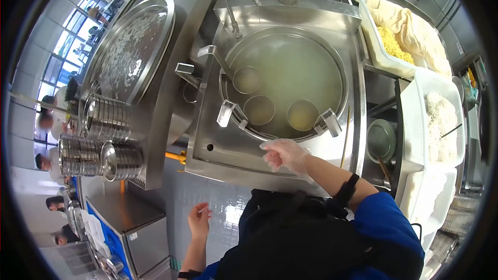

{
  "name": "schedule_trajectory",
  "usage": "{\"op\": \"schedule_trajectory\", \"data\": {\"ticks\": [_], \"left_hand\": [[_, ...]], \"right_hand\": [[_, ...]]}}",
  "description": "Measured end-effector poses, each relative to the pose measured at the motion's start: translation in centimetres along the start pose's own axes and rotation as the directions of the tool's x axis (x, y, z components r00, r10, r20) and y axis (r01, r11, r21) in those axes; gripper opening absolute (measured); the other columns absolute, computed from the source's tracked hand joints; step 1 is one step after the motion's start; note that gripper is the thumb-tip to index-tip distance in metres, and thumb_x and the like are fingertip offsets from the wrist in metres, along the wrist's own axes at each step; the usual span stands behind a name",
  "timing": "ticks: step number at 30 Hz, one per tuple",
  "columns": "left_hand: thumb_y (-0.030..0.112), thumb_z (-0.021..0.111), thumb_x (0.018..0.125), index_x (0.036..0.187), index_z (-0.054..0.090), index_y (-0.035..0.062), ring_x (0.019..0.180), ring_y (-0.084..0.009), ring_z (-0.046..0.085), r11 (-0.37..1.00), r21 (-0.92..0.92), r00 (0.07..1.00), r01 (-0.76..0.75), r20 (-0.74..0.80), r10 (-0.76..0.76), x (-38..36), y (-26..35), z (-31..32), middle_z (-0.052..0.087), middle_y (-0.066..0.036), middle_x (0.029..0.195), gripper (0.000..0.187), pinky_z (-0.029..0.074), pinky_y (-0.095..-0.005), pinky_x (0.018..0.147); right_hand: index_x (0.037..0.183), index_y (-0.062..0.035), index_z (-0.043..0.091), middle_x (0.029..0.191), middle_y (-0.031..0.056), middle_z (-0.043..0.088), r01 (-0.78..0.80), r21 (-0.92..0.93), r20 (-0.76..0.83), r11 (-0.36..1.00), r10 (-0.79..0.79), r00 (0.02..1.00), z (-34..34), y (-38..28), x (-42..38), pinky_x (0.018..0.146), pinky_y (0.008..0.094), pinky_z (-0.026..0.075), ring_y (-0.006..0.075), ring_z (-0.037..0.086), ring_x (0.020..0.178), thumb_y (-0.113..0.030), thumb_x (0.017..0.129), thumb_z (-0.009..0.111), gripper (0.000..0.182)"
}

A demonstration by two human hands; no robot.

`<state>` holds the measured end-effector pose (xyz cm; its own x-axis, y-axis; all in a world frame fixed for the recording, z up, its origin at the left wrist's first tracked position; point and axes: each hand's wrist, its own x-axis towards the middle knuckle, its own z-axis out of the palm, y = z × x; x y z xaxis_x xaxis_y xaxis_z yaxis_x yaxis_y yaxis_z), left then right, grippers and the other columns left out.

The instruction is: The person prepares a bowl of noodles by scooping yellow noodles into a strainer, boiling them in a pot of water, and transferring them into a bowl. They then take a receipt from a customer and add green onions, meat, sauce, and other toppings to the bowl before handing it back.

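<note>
My right hand (286, 156), in a clear glove, hangs over the front rim of a large round steel cooking pot (306, 67) of cloudy water. Its fingers are curled in, and I see nothing in them. Low on the left, over the floor, my left hand (199, 221) is loosely bent with its fingers apart, holding nothing. Three noodle strainers hang in the pot: one at the back left (246, 80), one at the front left (259, 110), and one at the front right (303, 115), each with something yellowish inside. The front right strainer's handle (329, 123) is nearest my right hand.
A faucet (236, 13) arches behind the pot. White bins hold yellow noodles (394, 45) and pale noodles (441, 127) on the right. Stacked steel bowls (106, 116) and a large round tray (129, 46) stand left. A long stick (345, 137) leans beside the pot. People sit far left.
</note>
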<state>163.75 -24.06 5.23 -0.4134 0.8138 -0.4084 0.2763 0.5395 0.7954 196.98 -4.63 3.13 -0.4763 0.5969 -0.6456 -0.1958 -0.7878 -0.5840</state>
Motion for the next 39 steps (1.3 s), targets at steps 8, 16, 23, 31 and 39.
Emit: {"op": "schedule_trajectory", "data": {"ticks": [8, 16, 23, 31, 39], "left_hand": [[0.009, 0.057, 0.091, 0.104, 0.063, 0.0002, 0.077, -0.0145, 0.065, 0.998, 0.017, 0.990, -0.063, 0.128, 0.060, 7.3, -1.1, -5.4, 0.066, -0.008, 0.095, 0.017, 0.052, -0.0254, 0.064], [0.010, 0.056, 0.092, 0.104, 0.062, 0.0008, 0.080, -0.0136, 0.064, 0.995, 0.057, 0.973, -0.080, 0.220, 0.066, 13.0, -1.0, -10.7, 0.066, -0.007, 0.096, 0.017, 0.051, -0.0256, 0.068], [0.011, 0.056, 0.092, 0.104, 0.062, 0.0011, 0.081, -0.0132, 0.064, 0.998, 0.014, 0.948, -0.064, 0.314, 0.057, 14.5, -0.8, -8.1, 0.066, -0.006, 0.095, 0.016, 0.051, -0.0251, 0.069], [0.011, 0.056, 0.092, 0.106, 0.060, -0.0001, 0.083, -0.0138, 0.063, 0.976, 0.020, 0.806, -0.217, 0.568, 0.168, 12.8, 4.7, -0.9, 0.065, -0.007, 0.095, 0.019, 0.050, -0.0255, 0.072], [0.011, 0.055, 0.093, 0.108, 0.058, -0.0005, 0.087, -0.0138, 0.063, 0.968, -0.037, 0.715, -0.247, 0.668, 0.207, 11.2, 8.1, 2.2, 0.064, -0.008, 0.095, 0.020, 0.048, -0.0262, 0.077]], "right_hand": [[0.120, 0.0056, 0.047, 0.098, 0.0168, 0.059, 0.024, 0.748, -0.004, 0.663, -0.032, 0.999, 6.5, -2.6, 9.2, 0.091, 0.0427, 0.049, 0.0287, 0.058, 0.092, -0.048, 0.093, 0.050, 0.060], [0.095, 0.0059, 0.050, 0.087, 0.0157, 0.058, 0.400, 0.849, -0.367, 0.344, -0.159, 0.916, 8.3, -1.0, 19.2, 0.073, 0.0375, 0.056, 0.0270, 0.062, 0.079, -0.016, 0.094, 0.046, 0.023], [0.102, 0.0065, 0.051, 0.069, 0.0051, 0.053, 0.239, 0.696, -0.117, 0.677, -0.222, 0.968, 9.5, 1.3, 6.0, 0.057, 0.0259, 0.049, 0.0141, 0.056, 0.061, -0.006, 0.089, 0.049, 0.018], [0.088, 0.0017, 0.056, 0.060, 0.0050, 0.053, 0.207, 0.631, -0.173, 0.748, -0.124, 0.977, 10.1, 4.0, 1.1, 0.063, 0.0313, 0.052, 0.0167, 0.055, 0.051, -0.016, 0.089, 0.054, 0.018], [0.075, -0.0058, 0.054, 0.062, 0.0033, 0.054, 0.162, 0.658, -0.181, 0.736, -0.054, 0.982, 10.2, 5.4, 0.2, 0.047, 0.0344, 0.050, 0.0175, 0.054, 0.048, -0.024, 0.091, 0.060, 0.025]]}}
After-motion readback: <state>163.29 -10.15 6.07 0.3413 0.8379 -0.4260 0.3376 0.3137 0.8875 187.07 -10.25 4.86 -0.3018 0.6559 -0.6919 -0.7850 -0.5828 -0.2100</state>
